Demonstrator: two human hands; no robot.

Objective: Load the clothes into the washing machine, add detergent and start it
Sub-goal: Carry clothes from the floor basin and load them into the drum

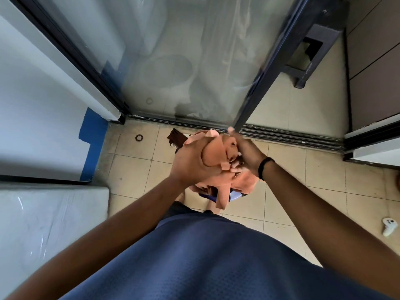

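A bundle of orange cloth [225, 161] is held up over the tiled floor in front of me. My left hand [192, 159] grips its left side with the fingers curled round the fabric. My right hand [244, 152], with a black band at the wrist, holds the right side of the same bundle. Loose ends of the cloth hang down below both hands. A dark brown piece [176, 138] shows behind the bundle. Under the cloth a blue rim [211, 197] peeks out, mostly hidden. The white top of an appliance wrapped in plastic film [49, 217] stands at the lower left.
A glass sliding door [184, 61] in a dark frame closes off the space ahead, its floor track [281, 133] right below my hands. A dark stool [311, 53] stands beyond at the upper right. A white controller [389, 226] lies on the tiles at the right. White wall on the left.
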